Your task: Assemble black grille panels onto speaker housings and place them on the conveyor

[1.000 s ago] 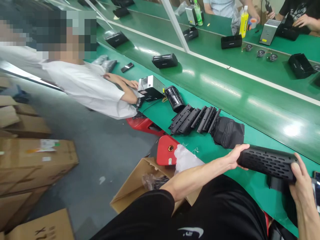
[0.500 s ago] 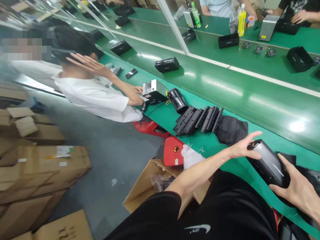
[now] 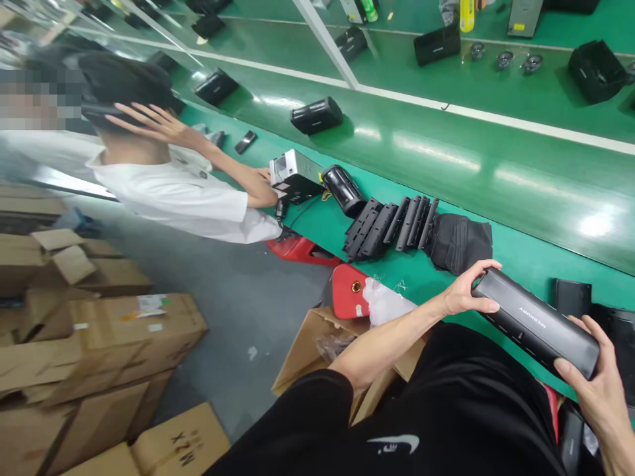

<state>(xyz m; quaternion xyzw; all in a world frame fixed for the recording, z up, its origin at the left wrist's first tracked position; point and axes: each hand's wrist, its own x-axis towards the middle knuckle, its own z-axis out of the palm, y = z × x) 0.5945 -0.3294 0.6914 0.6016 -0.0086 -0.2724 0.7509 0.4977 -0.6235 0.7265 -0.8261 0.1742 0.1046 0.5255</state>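
Note:
A black speaker housing (image 3: 538, 320) with pale lettering along its face is held tilted above my lap, near the bench edge. My left hand (image 3: 469, 291) grips its left end, thumb on the face and fingers over the upper edge. Around the right end is my right hand (image 3: 595, 370), with the thumb below and fingers behind. Just beyond my left hand lies a pile of black cloth-like sheets (image 3: 459, 241). Beside that pile, several long black strips (image 3: 391, 225) lie in a row. A small black box-shaped part (image 3: 573, 297) sits behind the housing.
A co-worker in a white shirt (image 3: 163, 192) sits to the left by a silver-and-black device (image 3: 296, 175). Another black housing (image 3: 343, 190) lies near it. Past the bench runs a green conveyor (image 3: 421, 152) carrying housings. An open carton (image 3: 302, 357) and stacked boxes (image 3: 139, 337) stand on the floor.
My left hand has closed on the housing's left end, where its fingers were spread before. The housing has turned, with its lettered face now more toward me. The view has shifted downward.

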